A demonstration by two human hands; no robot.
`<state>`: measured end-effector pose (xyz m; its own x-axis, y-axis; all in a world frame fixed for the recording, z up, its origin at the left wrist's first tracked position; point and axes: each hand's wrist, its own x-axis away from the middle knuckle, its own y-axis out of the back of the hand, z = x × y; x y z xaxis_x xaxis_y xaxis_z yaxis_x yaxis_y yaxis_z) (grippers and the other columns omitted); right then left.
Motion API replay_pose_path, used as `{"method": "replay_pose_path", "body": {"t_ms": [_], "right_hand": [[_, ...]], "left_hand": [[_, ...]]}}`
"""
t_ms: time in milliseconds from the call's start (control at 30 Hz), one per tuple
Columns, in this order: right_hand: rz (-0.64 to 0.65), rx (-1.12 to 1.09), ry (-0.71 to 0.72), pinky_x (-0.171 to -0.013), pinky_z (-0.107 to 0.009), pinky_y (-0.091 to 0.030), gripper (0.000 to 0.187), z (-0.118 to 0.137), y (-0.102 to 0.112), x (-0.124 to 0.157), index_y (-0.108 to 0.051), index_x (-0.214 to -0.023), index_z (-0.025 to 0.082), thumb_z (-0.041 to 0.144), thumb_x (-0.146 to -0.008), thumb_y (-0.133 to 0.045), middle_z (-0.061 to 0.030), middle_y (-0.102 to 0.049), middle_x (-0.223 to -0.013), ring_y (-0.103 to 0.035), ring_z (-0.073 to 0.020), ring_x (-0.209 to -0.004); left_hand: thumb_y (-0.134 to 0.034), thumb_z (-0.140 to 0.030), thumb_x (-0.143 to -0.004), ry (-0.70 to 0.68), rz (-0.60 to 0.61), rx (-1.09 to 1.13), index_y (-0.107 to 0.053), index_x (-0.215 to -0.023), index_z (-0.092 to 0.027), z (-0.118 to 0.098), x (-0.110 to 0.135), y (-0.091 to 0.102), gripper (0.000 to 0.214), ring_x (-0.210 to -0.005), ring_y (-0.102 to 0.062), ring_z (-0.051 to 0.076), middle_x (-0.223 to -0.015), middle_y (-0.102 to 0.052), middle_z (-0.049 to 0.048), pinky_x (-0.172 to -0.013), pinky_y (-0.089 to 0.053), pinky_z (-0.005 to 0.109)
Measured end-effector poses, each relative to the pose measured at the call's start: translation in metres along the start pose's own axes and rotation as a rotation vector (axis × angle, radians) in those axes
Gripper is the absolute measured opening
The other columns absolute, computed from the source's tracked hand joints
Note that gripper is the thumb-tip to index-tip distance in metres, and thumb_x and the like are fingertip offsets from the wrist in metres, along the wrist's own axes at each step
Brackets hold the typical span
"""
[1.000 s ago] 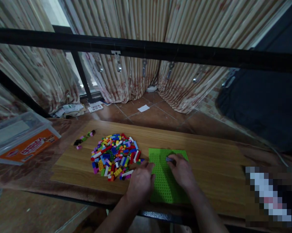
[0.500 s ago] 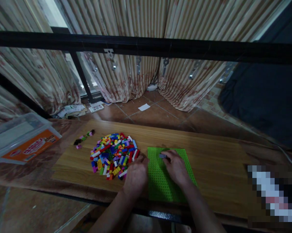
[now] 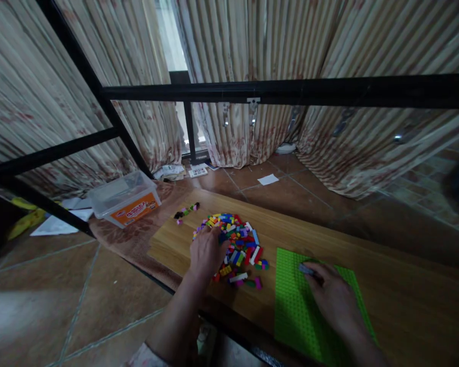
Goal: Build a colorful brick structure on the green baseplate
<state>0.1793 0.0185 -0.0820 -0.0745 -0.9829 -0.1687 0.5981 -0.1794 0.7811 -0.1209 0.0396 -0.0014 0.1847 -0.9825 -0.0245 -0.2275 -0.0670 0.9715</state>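
Loose plastic bricks (image 3: 240,250) lie in a mixed-colour heap on the wooden tabletop (image 3: 412,300), ahead of me and just left of centre. My left hand (image 3: 207,254) sits over the left edge of the heap, its fingers (image 3: 214,238) curved downward among the bricks. The back of the hand hides the fingertips, so I cannot tell whether they are pinching anything.

My right hand (image 3: 330,295) is over a green studded baseplate (image 3: 296,318), which lies to the right of the heap. Its fingers (image 3: 316,272) are drawn together and pinch a grey brick (image 3: 306,270) near the far edge of the plate. I cannot confirm from this view whether the brick touches the studs.

The layout appears to divide the work between the hands, with loose stock under the left hand and the plate under the right. A short row of small bricks (image 3: 186,211) lies apart, beyond the heap, probably sorted from it. A clear plastic storage box (image 3: 124,199) with an orange label stands beyond the tabletop's left end, outside the working area.
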Motion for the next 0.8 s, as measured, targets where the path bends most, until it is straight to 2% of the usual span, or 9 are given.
{"method": "replay_pose_path", "body": {"t_ms": [133, 300, 533, 600, 667, 800], "right_hand": [[0.002, -0.008, -0.014, -0.081, -0.041, -0.049, 0.025, 0.000, 0.000, -0.001, -0.067, -0.093, 0.025, 0.036, -0.079, -0.049, -0.0059, -0.068, -0.096, -0.064, -0.0239, -0.085], [0.006, -0.028, -0.010, -0.082, -0.041, -0.050, 0.025, 0.002, 0.001, -0.001, -0.067, -0.094, 0.025, 0.036, -0.079, -0.050, -0.0057, -0.068, -0.097, -0.065, -0.0236, -0.086], [0.007, -0.028, -0.019, -0.084, -0.040, -0.049, 0.027, 0.006, 0.007, 0.002, -0.067, -0.098, 0.023, 0.035, -0.081, -0.049, -0.0062, -0.067, -0.102, -0.064, -0.0227, -0.089], [0.006, -0.040, -0.016, -0.085, -0.040, -0.049, 0.027, 0.004, 0.012, 0.003, -0.066, -0.099, 0.023, 0.034, -0.082, -0.048, -0.0062, -0.067, -0.102, -0.064, -0.0225, -0.090], [0.011, -0.057, -0.024, -0.086, -0.040, -0.048, 0.027, -0.001, 0.017, 0.004, -0.066, -0.101, 0.023, 0.033, -0.083, -0.049, -0.0059, -0.067, -0.101, -0.064, -0.0223, -0.090], [0.017, -0.086, -0.042, -0.087, -0.041, -0.048, 0.026, -0.010, 0.029, 0.005, -0.066, -0.100, 0.023, 0.032, -0.082, -0.051, -0.0052, -0.067, -0.101, -0.063, -0.0223, -0.092]], "left_hand": [[-0.054, -0.040, -0.086, 0.017, 0.061, -0.021, -0.063, -0.102, -0.017, -0.010, 0.000, -0.010, 0.030, -0.107, -0.056, 0.025, -0.110, -0.061, 0.0113, -0.088, -0.045, 0.032], [-0.051, -0.034, -0.088, 0.050, 0.063, -0.051, -0.063, -0.100, -0.017, -0.011, -0.002, -0.012, 0.024, -0.106, -0.056, 0.023, -0.108, -0.061, 0.0106, -0.083, -0.047, 0.030], [-0.044, -0.031, -0.090, 0.035, 0.038, -0.058, -0.063, -0.098, -0.019, -0.016, 0.009, 0.010, 0.024, -0.097, -0.062, 0.023, -0.101, -0.066, 0.0091, -0.077, -0.047, 0.028], [-0.045, -0.030, -0.090, -0.024, 0.065, 0.034, -0.064, -0.098, -0.019, -0.024, 0.015, 0.015, 0.024, -0.090, -0.064, 0.021, -0.094, -0.068, 0.0075, -0.077, -0.046, 0.028], [-0.045, -0.027, -0.090, -0.135, 0.155, 0.196, -0.066, -0.097, -0.020, -0.036, 0.022, 0.012, 0.023, -0.085, -0.065, 0.019, -0.089, -0.070, 0.0055, -0.076, -0.046, 0.027], [-0.046, -0.020, -0.088, -0.340, 0.336, 0.519, -0.066, -0.097, -0.021, -0.071, 0.035, -0.015, 0.022, -0.084, -0.065, 0.016, -0.091, -0.071, 0.0028, -0.074, -0.045, 0.024]]}}
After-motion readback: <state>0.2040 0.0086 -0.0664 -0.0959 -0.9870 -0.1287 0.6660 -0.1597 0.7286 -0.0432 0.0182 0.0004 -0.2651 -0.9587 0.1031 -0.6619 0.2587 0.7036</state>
